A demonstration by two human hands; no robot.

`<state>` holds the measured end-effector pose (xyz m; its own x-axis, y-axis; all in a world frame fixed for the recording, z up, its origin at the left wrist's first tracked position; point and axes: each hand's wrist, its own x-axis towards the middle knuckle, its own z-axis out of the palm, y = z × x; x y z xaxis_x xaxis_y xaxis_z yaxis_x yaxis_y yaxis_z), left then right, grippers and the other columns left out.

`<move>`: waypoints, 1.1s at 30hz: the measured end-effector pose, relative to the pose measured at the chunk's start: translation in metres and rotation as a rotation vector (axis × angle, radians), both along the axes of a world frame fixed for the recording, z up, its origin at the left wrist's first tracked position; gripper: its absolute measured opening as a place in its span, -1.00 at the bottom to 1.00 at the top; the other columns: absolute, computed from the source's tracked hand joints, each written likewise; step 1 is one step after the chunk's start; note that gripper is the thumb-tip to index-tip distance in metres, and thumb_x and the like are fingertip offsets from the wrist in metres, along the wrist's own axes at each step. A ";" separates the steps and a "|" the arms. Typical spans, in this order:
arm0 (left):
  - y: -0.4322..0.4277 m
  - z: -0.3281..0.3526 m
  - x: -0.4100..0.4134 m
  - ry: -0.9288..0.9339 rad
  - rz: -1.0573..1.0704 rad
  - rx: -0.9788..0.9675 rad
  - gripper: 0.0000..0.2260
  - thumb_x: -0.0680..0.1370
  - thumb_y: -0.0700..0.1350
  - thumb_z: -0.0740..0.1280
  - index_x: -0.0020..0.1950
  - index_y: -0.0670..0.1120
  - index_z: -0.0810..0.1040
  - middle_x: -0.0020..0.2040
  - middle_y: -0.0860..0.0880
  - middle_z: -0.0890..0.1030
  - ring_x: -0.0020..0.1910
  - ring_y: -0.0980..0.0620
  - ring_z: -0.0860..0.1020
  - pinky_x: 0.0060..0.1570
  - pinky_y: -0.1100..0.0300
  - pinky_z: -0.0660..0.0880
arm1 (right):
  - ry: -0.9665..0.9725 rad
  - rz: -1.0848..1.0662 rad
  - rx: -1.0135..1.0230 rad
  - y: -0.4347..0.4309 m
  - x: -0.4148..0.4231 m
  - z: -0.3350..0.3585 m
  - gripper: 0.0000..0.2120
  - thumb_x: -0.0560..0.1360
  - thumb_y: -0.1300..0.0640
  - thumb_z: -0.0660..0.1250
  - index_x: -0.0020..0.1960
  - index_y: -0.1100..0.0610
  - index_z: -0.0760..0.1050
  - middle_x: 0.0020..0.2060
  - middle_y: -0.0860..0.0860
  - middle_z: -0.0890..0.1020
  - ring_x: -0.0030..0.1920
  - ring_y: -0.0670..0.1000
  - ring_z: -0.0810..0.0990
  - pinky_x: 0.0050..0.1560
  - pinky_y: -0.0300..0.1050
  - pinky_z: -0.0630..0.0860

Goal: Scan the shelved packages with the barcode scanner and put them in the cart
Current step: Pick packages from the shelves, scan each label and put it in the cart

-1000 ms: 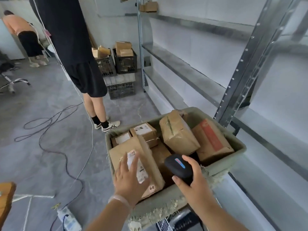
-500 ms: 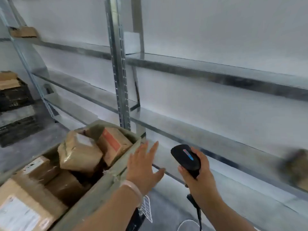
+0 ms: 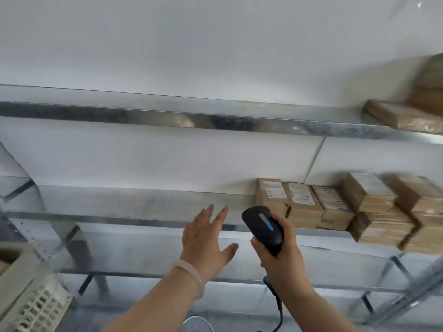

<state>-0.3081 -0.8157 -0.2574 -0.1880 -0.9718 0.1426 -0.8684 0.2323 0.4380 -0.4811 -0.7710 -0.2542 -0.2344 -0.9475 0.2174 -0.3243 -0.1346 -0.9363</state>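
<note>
Hands (image 3: 207,238) raised before shelf (image 3: 134,202) with boxes (image 3: 302,202).
Left spread, holding nothing; right (image 3: 280,252) gripped scanner (image 3: 262,226).

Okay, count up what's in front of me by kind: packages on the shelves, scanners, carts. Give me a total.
Packages: at least 9, with 7 on the middle shelf and 2 on the upper shelf; the ones at the right edge are blurred
Barcode scanner: 1, held in the right hand
Cart: 1, only a corner in view
Total: at least 11
</note>
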 end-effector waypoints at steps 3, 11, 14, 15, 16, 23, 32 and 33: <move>-0.013 -0.001 -0.023 -0.030 -0.055 0.013 -0.27 0.56 0.28 0.23 0.57 0.26 -0.16 0.62 0.10 -0.16 0.60 0.03 -0.16 0.54 -0.04 -0.15 | 0.002 -0.057 0.005 -0.004 -0.019 -0.002 -0.40 0.45 0.16 0.47 0.29 -0.30 0.29 0.06 -0.51 0.48 -0.04 -0.10 0.62 0.01 0.08 0.61; -0.066 -0.007 -0.057 -0.018 -0.191 0.072 -0.31 0.58 0.25 0.21 0.57 0.26 -0.15 0.62 0.09 -0.12 0.60 0.03 -0.13 0.56 -0.02 -0.12 | 0.014 -0.223 0.004 -0.034 -0.043 -0.009 -0.34 0.44 0.14 0.49 0.15 -0.52 0.25 0.06 -0.45 0.52 -0.08 -0.13 0.62 -0.08 -0.17 0.56; -0.089 -0.008 -0.063 0.019 -0.214 0.092 -0.32 0.59 0.23 0.22 0.57 0.25 -0.13 0.62 0.09 -0.10 0.60 0.01 -0.10 0.56 -0.05 -0.06 | -0.010 -0.304 0.003 -0.051 -0.054 -0.007 -0.39 0.45 0.14 0.47 0.17 -0.47 0.27 0.03 -0.39 0.56 -0.09 -0.18 0.60 -0.07 -0.08 0.59; -0.096 -0.010 -0.065 0.023 -0.222 0.099 -0.31 0.59 0.24 0.22 0.58 0.25 -0.13 0.62 0.09 -0.09 0.60 0.00 -0.09 0.56 -0.06 -0.03 | -0.028 -0.328 0.005 -0.057 -0.056 -0.007 -0.42 0.45 0.14 0.47 0.20 -0.42 0.29 0.03 -0.41 0.55 -0.08 -0.19 0.60 -0.06 0.00 0.61; -0.102 -0.013 -0.068 0.025 -0.228 0.107 -0.31 0.59 0.24 0.22 0.58 0.25 -0.13 0.62 0.09 -0.09 0.60 -0.01 -0.08 0.56 -0.07 -0.01 | -0.040 -0.345 0.011 -0.061 -0.059 -0.008 -0.44 0.46 0.14 0.46 0.24 -0.35 0.30 0.02 -0.47 0.53 -0.05 -0.21 0.59 -0.05 0.08 0.62; -0.138 -0.023 -0.094 0.071 -0.223 0.178 -0.31 0.58 0.23 0.23 0.58 0.24 -0.11 0.62 0.07 -0.03 0.60 -0.02 -0.04 0.55 -0.07 0.05 | -0.042 -0.388 0.035 -0.097 -0.085 -0.012 -0.44 0.46 0.14 0.46 0.22 -0.35 0.28 0.01 -0.45 0.52 -0.03 -0.14 0.60 -0.04 0.13 0.62; -0.184 -0.039 -0.154 0.142 -0.115 0.248 -0.34 0.59 0.20 0.23 0.60 0.18 -0.02 0.62 0.06 -0.01 0.59 0.03 -0.04 0.52 0.07 -0.02 | 0.023 -0.212 0.108 -0.158 -0.140 -0.026 -0.41 0.47 0.14 0.46 0.15 -0.44 0.23 0.09 -0.38 0.43 0.05 -0.36 0.50 -0.10 -0.42 0.45; -0.189 -0.042 -0.161 0.156 -0.090 0.266 -0.34 0.59 0.21 0.23 0.60 0.18 -0.02 0.62 0.05 -0.02 0.59 0.03 -0.05 0.52 0.09 -0.03 | 0.028 -0.193 0.119 -0.165 -0.146 -0.028 -0.41 0.47 0.15 0.46 0.18 -0.39 0.24 0.07 -0.39 0.43 0.03 -0.41 0.48 -0.13 -0.45 0.44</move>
<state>-0.4691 -1.0049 -0.2992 -0.2706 -0.9594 -0.0799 -0.7670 0.1647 0.6201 -0.6272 -0.9361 -0.2820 -0.4095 -0.9050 0.1153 -0.3593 0.0438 -0.9322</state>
